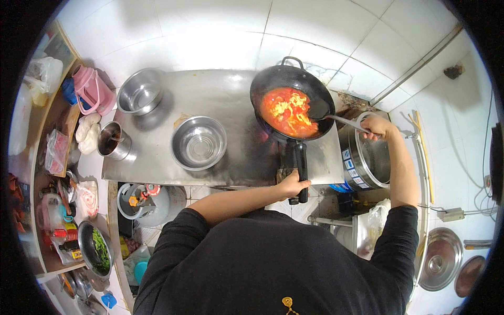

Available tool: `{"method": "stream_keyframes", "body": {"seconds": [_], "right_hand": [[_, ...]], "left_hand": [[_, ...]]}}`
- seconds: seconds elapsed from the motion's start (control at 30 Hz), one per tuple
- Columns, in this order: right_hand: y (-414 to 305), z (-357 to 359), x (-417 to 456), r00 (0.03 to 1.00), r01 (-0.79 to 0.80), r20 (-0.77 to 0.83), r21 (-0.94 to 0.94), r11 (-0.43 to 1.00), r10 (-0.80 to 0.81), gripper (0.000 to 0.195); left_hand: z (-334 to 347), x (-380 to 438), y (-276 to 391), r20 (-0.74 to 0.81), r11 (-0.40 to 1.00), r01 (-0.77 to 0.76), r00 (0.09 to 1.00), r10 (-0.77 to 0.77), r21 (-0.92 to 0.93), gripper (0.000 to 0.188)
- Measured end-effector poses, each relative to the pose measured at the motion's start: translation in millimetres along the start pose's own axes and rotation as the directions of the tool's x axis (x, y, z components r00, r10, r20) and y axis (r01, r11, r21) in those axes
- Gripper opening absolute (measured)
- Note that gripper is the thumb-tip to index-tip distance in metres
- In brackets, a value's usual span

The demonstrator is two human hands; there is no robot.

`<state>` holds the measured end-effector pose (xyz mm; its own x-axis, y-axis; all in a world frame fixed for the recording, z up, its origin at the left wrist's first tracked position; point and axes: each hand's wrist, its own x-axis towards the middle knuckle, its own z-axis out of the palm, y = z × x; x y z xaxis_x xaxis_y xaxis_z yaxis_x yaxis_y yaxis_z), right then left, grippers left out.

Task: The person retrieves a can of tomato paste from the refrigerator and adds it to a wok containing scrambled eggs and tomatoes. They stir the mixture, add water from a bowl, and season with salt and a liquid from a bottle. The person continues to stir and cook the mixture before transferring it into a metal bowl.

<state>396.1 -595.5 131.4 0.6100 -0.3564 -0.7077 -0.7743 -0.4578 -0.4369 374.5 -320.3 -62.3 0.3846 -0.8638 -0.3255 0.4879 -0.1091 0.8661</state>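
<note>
A black wok sits at the right part of the steel counter, tilted a little toward me. In it lies a red, soupy dish with yellow pieces of egg, which looks like tomato and egg. My left hand grips the wok's long black handle, thumb across it. My right hand is closed around the grey handle of a long wok spatula or ladle. The utensil's dark head is inside the wok at the food's right edge; its exact shape is hard to make out.
On the steel counter stand two steel basins and a steel cup. A large steel pot is at right. Below are a gas cylinder and, left, a bowl of chopped greens. Tiled wall rises behind.
</note>
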Motion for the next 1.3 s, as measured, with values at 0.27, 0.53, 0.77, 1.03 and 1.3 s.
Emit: {"method": "stream_keyframes", "body": {"seconds": [0.27, 0.53, 0.77, 1.03, 1.3], "right_hand": [[16, 52, 60, 0.974, 0.213, 0.013, 0.275, 0.937, -0.226, 0.021], [-20, 56, -23, 0.719, 0.425, -0.132, -0.693, 0.583, -0.682, 0.018], [-51, 72, -115, 0.733, 0.177, -0.141, -0.905, 0.386, -0.665, 0.013], [-44, 81, -32, 0.62, 0.136, -0.313, -0.86, 0.491, -0.719, 0.017], [-51, 95, -7, 0.539, 0.173, -0.192, -0.928, 0.331, -0.82, 0.014]], "left_hand": [[-7, 6, -4, -0.012, 0.997, 0.055, 0.998, -0.055, 0.052, 0.021], [-5, -3, 4, 0.019, 0.997, 0.052, 0.999, -0.051, -0.059, 0.022], [-14, -5, 0, -0.061, 0.997, 0.05, 0.997, -0.047, 0.056, 0.031], [-29, 11, -17, -0.034, 0.937, -0.045, 0.998, 0.061, 0.347, 0.045], [-40, 16, -29, -0.002, 0.951, -0.074, 0.997, 0.078, 0.3, 0.041]]}}
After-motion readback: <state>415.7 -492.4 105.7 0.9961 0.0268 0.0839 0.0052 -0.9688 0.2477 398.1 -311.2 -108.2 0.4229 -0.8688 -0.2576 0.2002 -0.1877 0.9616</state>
